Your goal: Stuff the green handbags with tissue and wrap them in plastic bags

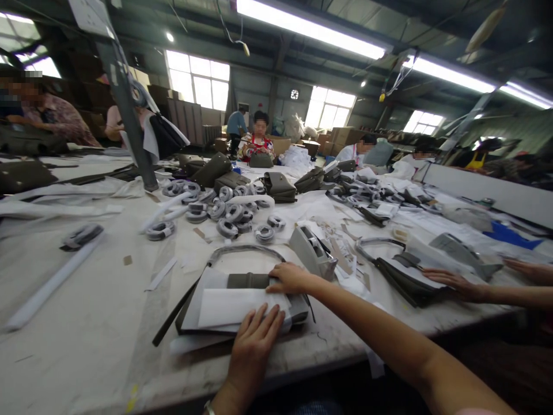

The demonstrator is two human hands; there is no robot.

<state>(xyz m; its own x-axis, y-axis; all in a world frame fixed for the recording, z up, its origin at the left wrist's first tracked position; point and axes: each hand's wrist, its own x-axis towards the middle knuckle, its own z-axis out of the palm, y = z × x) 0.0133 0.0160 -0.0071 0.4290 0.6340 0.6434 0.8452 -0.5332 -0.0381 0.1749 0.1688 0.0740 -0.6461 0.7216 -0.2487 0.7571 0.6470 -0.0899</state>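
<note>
A dark olive handbag [298, 314] lies on its back in front of me, its wrapped handle [248, 249] looping away at the top. White wrapping paper [228, 308] covers most of it. My left hand [259, 337] rests flat on the paper's lower right part, fingers stretched out. On the bag's upper right side lies my right hand [290, 278], fingers slightly bent and touching the paper and bag; its fingertips are partly hidden. A dark strap [175, 314] sticks out at the bag's left. Just beyond my right hand stands a grey tape dispenser [313, 253].
Several wrapped strap coils [233, 213] lie farther back. To the right, a co-worker's hands [458, 283] touch another dark bag [401, 279] near a second tape dispenser [464, 253]. A metal post [132, 115] rises at left. Paper scraps [345, 253] and more bags [279, 187] cover the table.
</note>
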